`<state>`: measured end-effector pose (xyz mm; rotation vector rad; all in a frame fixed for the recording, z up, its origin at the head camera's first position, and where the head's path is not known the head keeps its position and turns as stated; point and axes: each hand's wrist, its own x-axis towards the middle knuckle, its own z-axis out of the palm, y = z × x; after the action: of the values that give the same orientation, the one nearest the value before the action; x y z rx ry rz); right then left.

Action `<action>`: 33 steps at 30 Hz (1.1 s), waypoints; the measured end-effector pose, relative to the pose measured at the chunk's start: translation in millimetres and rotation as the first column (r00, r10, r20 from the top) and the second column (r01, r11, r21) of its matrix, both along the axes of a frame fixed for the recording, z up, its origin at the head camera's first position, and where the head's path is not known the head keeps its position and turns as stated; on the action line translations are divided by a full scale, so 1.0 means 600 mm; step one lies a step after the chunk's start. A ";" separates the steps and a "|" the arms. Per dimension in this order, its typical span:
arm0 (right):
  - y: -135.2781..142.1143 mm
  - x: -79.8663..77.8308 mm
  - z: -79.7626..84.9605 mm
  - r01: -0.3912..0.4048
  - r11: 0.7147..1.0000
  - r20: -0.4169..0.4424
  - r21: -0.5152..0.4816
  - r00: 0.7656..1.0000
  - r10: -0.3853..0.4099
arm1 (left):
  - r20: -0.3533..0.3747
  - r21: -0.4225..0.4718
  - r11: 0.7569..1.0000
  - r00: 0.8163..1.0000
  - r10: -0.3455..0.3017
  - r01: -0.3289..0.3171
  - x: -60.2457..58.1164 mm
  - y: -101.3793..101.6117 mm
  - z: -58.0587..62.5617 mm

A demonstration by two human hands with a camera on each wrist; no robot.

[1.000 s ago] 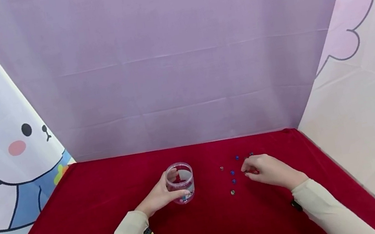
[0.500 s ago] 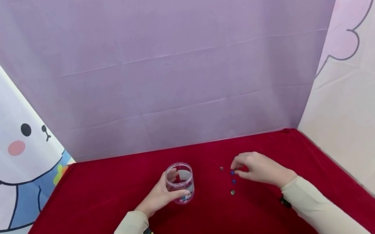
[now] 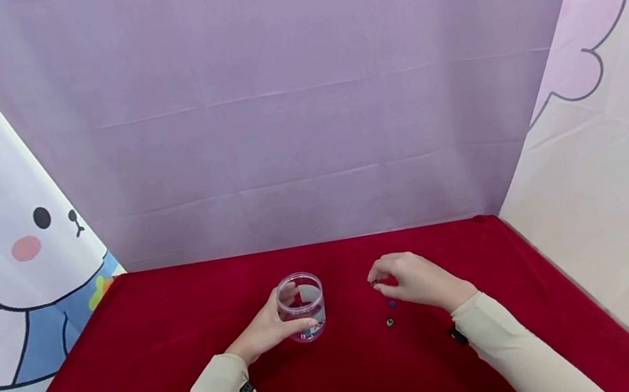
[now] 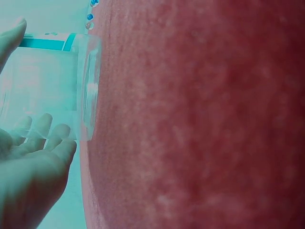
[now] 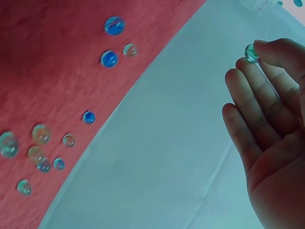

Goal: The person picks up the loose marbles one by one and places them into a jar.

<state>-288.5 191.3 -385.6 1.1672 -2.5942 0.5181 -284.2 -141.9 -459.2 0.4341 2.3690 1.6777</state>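
My left hand [image 3: 265, 329] holds a clear plastic jar [image 3: 307, 329] with an open top and a printed label. Thumb and fingers lie on opposite sides of the jar [image 4: 52, 81] in the left wrist view. My right hand [image 3: 416, 281] is low over the cloth to the right of the jar. Between thumb and index finger it pinches a clear green marble [image 5: 250, 53]; the other fingers are loosely extended. Nearer me than this hand lie a blue marble [image 3: 392, 304] and a greenish marble [image 3: 390, 322]. Several more glass marbles show in the right wrist view, including a blue marble [image 5: 114, 26].
Red velvety cloth [image 3: 346, 385] covers the table. A plain lilac curtain [image 3: 286, 103] stands at the back. Printed cartoon panels rise on the left [image 3: 10, 205] and right [image 3: 619, 186]. Black wrist devices sit below both sleeves.
My right hand has moved left over the marbles, toward the jar, and now covers some that were visible earlier. My left hand and the jar have stayed in place.
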 end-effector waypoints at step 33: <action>-0.127 -0.016 0.024 -0.073 0.997 0.014 -0.022 0.997 0.073 | 0.019 0.009 1.000 1.000 0.007 -0.007 -0.001 -0.002 -0.001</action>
<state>-298.0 115.3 -371.5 1.2598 -2.5591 0.5706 -284.9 -143.2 -459.6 0.4101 2.3535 1.6889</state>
